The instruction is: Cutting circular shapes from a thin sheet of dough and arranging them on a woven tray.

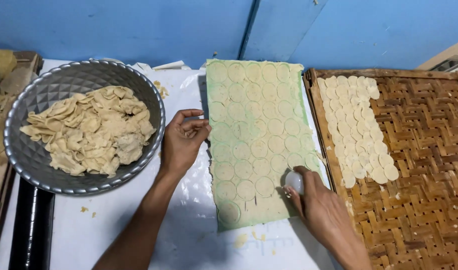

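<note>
The right hand (pixel 316 202) pinches what looks like a small round cutter (pixel 294 181) against the dough sheet (pixel 256 140) on the counter (pixel 189 235); the left hand (pixel 181 142), fingers loosely spread, steadies the sheet's edge. Should that hand slip, the thin sheet could drag and tear the cut rounds.

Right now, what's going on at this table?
A person is cutting rounds from a dough sheet. The right hand presses a small white cutter at the sheet's lower right; the left hand touches its left edge. Cut discs lie in rows on a woven tray, and a metal bowl holds dough scraps.
</note>
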